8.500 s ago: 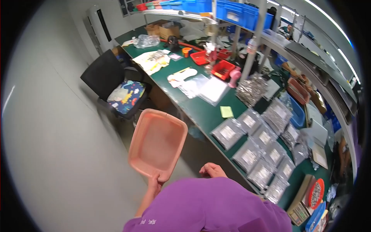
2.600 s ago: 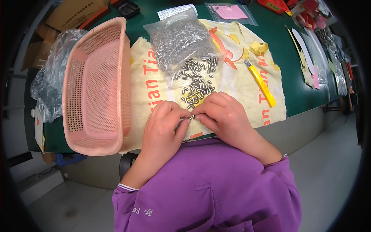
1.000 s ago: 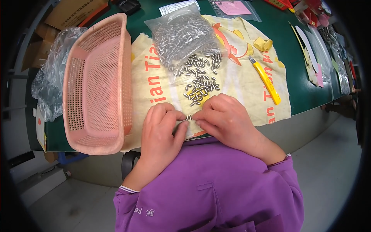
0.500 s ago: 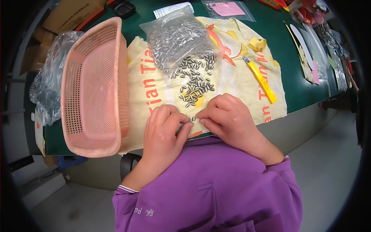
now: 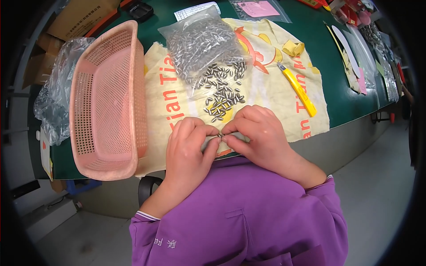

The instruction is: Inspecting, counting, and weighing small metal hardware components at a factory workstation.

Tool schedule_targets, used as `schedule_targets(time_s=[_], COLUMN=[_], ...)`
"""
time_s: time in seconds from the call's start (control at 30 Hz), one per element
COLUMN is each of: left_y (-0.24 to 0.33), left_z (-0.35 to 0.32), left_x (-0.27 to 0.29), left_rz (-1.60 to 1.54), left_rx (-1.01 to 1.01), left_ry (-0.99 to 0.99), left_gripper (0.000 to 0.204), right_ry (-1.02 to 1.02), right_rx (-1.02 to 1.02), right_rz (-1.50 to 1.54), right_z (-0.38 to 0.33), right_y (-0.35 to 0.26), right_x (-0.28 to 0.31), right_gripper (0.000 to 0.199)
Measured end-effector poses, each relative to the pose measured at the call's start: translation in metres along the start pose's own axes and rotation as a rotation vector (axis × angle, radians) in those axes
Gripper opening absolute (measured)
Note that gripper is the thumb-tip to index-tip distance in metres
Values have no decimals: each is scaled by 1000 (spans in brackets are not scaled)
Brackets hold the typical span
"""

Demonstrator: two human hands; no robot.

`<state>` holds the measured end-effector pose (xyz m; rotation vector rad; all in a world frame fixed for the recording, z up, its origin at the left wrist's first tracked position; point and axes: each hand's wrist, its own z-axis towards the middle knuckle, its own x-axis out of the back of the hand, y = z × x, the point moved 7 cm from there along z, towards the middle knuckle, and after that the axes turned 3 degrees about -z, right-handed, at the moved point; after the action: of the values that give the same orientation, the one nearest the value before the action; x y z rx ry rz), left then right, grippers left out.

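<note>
Your left hand (image 5: pixel 188 148) and right hand (image 5: pixel 257 135) pinch 1 small metal pin (image 5: pixel 220 134) together at the desk's near edge, fingertips meeting for grip; loose grey pins (image 5: pixel 220 95) lie just beyond.

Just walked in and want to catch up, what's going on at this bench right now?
A person in a purple top has both hands together at the near edge of the green table. The left hand and right hand pinch one small metal piece between their fingertips. Just beyond lies a loose pile of the same pieces on a yellow cloth, spilling from a clear bag. A pink mesh basket sits left, a yellow utility knife right.
</note>
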<state>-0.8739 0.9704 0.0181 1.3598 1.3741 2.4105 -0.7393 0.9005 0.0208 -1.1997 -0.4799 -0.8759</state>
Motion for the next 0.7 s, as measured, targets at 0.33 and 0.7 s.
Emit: schedule_targets(time_s=[0.33,0.7], left_y=[-5,-4], left_z=[0,1], left_x=[0,0], left_rz=[-95,-87], left_rx=[32,41], left_ry=[-44,-67], left_gripper=[18,17], right_ry=[-39,-54], right_rx=[-38,-19], right_rz=[49,49], right_z=[-2,-1], right_y=[0,0], right_x=[-2,-1], right_gripper=[19,18])
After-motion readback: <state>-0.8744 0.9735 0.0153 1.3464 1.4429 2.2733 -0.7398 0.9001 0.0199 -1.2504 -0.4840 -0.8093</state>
